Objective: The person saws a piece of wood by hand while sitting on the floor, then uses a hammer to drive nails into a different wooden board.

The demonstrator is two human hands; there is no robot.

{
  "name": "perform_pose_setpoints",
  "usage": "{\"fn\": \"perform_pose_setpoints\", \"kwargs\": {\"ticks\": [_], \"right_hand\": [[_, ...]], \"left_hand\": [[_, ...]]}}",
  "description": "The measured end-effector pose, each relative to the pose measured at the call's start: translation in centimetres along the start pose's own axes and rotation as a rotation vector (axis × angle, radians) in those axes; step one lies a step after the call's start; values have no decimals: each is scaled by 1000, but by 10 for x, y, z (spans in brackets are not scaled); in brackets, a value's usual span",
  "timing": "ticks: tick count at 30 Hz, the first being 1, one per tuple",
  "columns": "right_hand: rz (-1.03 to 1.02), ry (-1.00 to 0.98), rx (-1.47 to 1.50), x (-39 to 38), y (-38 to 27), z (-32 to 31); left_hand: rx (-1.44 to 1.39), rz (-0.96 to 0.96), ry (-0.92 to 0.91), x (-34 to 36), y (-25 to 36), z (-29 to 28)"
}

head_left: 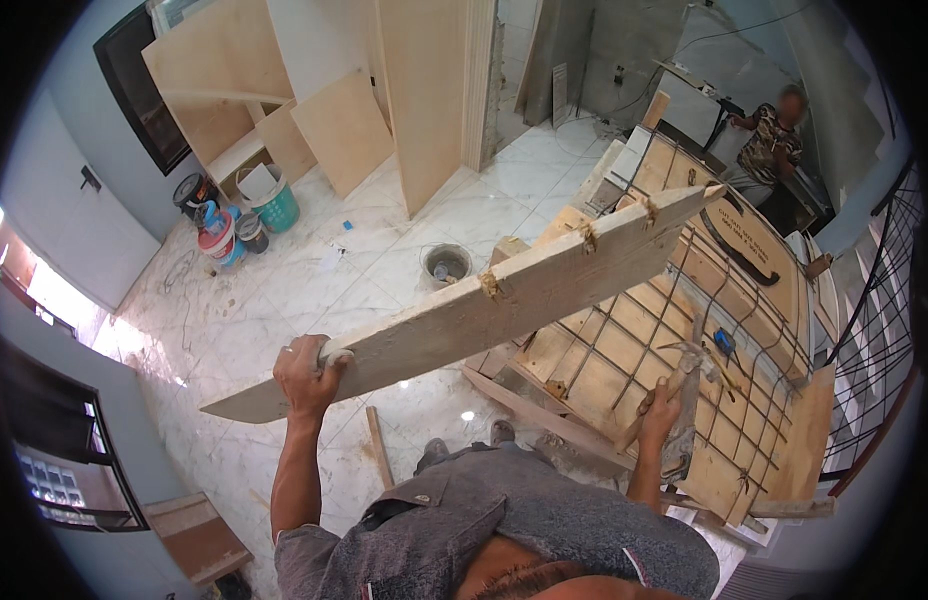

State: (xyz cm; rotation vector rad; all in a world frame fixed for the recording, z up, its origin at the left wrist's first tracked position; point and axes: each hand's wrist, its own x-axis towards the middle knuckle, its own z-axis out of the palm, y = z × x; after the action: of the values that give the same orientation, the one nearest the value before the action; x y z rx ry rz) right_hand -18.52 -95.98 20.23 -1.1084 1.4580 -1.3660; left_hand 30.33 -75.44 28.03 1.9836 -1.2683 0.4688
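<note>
A long pale wooden plank (544, 300) slants up from left to right in front of me, with several torn, splintered spots along its upper edge. My left hand (312, 372) is closed around the plank's upper edge close to its left end. The far end reaches over a plywood form (604, 335) with a grid of tied steel bars. Lower on the right, my right hand (661, 408) is closed round the handle of a hammer (689, 357), its head pointing up over the bars. A blue tape measure (723, 341) and a yellow-handled tool (730, 381) lie near the hammer.
Buckets, including a teal one (276, 207), stand by the wall at the far left. A round pail (446, 265) sits on the marble-look floor behind the plank. Plywood sheets (424, 100) lean at the back. Another person (771, 145) is at the far right, near a black metal railing (884, 300).
</note>
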Motion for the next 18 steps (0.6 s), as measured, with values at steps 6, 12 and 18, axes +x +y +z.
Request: {"fn": "perform_pose_setpoints", "kwargs": {"ticks": [6, 12, 18], "right_hand": [[-363, -482, 345, -53, -102, 66], [-877, -477, -222, -87, -174, 147], [-919, -258, 105, -44, -205, 196]], "left_hand": [[-83, -37, 139, -20, -14, -11], [-64, -68, 269, -61, -33, -12], [-82, -197, 293, -117, -65, -24]]}}
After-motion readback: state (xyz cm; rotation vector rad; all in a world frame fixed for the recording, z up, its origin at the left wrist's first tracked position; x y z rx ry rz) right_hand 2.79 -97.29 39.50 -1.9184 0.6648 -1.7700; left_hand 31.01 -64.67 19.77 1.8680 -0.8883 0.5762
